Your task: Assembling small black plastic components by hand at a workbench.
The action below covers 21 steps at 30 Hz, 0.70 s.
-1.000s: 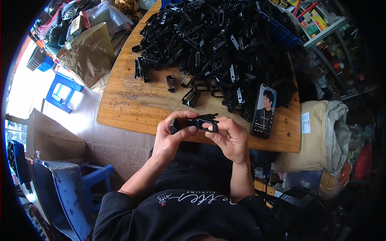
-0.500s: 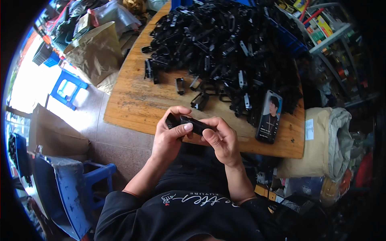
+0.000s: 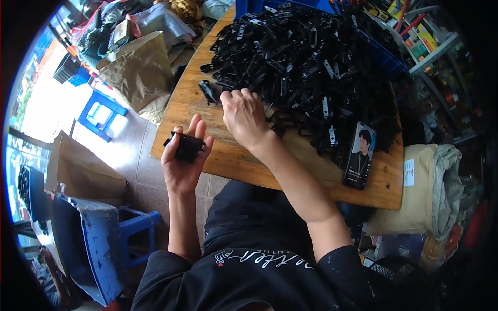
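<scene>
Evidently the left hand (image 3: 182, 161) is cupping one black part (image 3: 184, 146) while the right hand (image 3: 244, 115), fingers curled, is reaching into the large heap of black parts (image 3: 306, 67) on the wooden table (image 3: 218, 155), most of it seemingly unhandled.

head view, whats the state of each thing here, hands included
left hand: palm up at the table's near-left edge, holding a black plastic part
right hand: palm down, fingers at the edge of the pile, grip not visible
pile of black parts: loose heap covering the far half of the wooden table
phone: flat on the table, screen lit
blue stool: upright on the floor
</scene>
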{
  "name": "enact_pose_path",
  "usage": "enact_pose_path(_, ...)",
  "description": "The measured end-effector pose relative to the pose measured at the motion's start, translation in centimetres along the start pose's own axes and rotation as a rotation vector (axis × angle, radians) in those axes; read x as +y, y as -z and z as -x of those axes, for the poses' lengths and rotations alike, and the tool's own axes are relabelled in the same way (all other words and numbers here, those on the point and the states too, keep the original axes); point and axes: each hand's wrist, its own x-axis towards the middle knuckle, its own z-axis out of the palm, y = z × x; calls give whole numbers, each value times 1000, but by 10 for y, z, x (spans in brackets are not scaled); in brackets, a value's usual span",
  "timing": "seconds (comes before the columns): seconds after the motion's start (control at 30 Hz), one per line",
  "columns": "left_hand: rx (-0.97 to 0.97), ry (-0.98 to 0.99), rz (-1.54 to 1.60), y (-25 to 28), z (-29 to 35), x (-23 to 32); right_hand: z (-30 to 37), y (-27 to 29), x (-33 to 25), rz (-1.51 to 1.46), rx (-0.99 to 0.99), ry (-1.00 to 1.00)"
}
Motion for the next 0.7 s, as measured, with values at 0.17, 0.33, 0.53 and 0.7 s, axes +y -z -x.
enact_pose_path(0.17, -189, 187, -41, 4, 2, -21, 61, 83, 5, -810, -67, -361)
enact_pose_path(0.33, -136, 492, -320, -24, 15, -77, 121, 95, 14, -1029, 111, -263)
enact_pose_path(0.53, -81, 522, -327, -19, 17, -94, 157, 132, 60, -609, 126, -160)
enact_pose_path(0.7, -108, 425, -491, -36, 18, -93, 200, 166, 189, -167, 450, -885)
